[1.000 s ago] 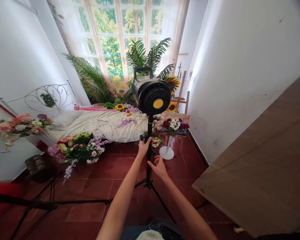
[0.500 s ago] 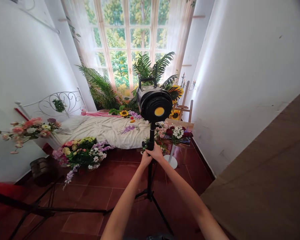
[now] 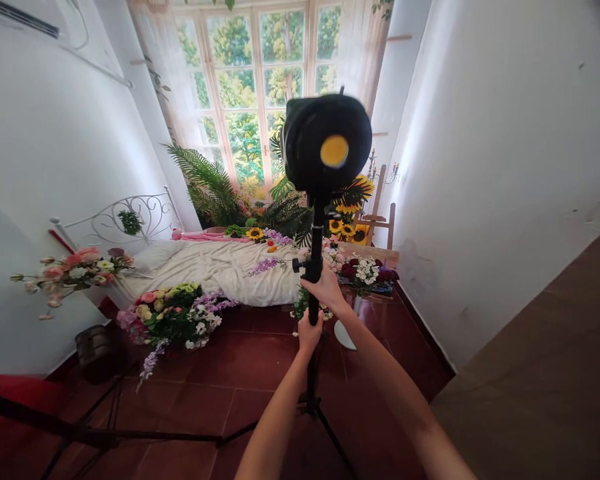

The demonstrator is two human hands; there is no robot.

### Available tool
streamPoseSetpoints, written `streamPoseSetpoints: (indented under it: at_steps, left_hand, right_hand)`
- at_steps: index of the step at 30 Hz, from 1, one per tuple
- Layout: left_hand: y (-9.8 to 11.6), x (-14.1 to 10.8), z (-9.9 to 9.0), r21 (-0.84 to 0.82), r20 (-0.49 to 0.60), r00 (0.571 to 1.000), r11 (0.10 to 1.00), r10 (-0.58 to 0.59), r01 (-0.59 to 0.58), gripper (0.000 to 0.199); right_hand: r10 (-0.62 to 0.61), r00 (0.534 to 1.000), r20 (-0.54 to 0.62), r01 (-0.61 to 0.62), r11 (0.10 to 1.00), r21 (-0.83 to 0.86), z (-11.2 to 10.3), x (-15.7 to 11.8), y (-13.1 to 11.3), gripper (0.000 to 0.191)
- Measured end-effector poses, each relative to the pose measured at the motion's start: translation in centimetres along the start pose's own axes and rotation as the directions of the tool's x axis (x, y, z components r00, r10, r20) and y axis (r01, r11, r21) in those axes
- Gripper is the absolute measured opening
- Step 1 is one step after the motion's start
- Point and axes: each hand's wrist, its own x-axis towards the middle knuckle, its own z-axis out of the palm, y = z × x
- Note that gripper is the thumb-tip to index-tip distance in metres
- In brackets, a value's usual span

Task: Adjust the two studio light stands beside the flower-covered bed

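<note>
A black studio light [image 3: 325, 143] with a round yellow front sits on top of a black light stand [image 3: 316, 247] in front of me. My right hand [image 3: 325, 287] is closed around the stand's upper pole, just below a black clamp knob [image 3: 298, 265]. Lower on the same pole, my left hand [image 3: 310, 331] is wrapped round it, fingers closed. The stand's legs spread on the dark red tiled floor below, partly hidden by my forearms.
Beyond the stand is a bed with a cream cover [image 3: 215, 267] and a white metal headboard [image 3: 115, 217]. Flower bunches [image 3: 173, 317] lie at its near side. A wooden easel [image 3: 380, 213] stands right. Another black stand's leg [image 3: 165, 436] crosses the floor at left. A brown panel [image 3: 530, 373] leans right.
The light has risen and come closer, tilting in view. My right hand has moved up the pole with it, while my left hand is lower, so the hands are now apart.
</note>
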Motion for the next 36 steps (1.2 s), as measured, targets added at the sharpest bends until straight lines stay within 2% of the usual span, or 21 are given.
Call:
streamPoseSetpoints:
  at_steps: [6,10,13,18,22,26,30,36]
  left_hand:
    - [-0.5,0.1,-0.2,0.052,0.020,1.000,0.999,-0.012,0.011,0.029]
    - [-0.7,0.2,-0.2,0.046,0.030,0.999,0.999,-0.027,0.026,0.030]
    - [-0.9,0.3,-0.1,0.043,0.012,0.999,0.998,-0.045,0.045,0.030]
    - [-1.2,1.0,0.2,0.048,-0.010,0.998,0.997,-0.058,0.058,0.032]
    - [-0.1,2.2,0.4,-0.064,0.011,0.997,0.995,-0.073,0.073,0.033]
    - [0.7,3.6,1.0,-0.161,0.045,0.992,0.979,-0.119,0.125,0.036]
    - [0.4,4.1,1.6,-0.196,0.037,0.982,0.962,-0.188,0.191,0.030]
    - [-0.2,4.2,1.9,-0.217,0.009,0.985,0.961,-0.171,0.169,0.021]
  right_hand:
    - [-0.114,0.989,-0.094,0.107,0.991,-0.075,-2.8,6.3,-5.9,0.046]
    - [-0.143,0.983,-0.111,0.132,0.986,-0.100,-3.8,8.2,-7.8,0.045]
    - [-0.130,0.985,-0.114,0.118,0.987,-0.107,-3.4,7.5,-7.3,0.046]
    - [-0.093,0.989,-0.116,0.081,0.991,-0.106,-1.8,5.1,-4.8,0.044]
    - [-0.048,0.996,-0.081,0.041,0.995,-0.086,-1.1,4.1,-3.4,0.042]
    - [-0.030,0.997,-0.075,0.022,0.994,-0.105,-1.0,4.0,-2.9,0.044]
    - [0.001,0.997,-0.078,-0.011,0.991,-0.132,-1.1,4.1,-2.9,0.044]
    - [0.009,0.998,-0.060,-0.017,0.991,-0.135,-1.1,4.1,-2.5,0.048]
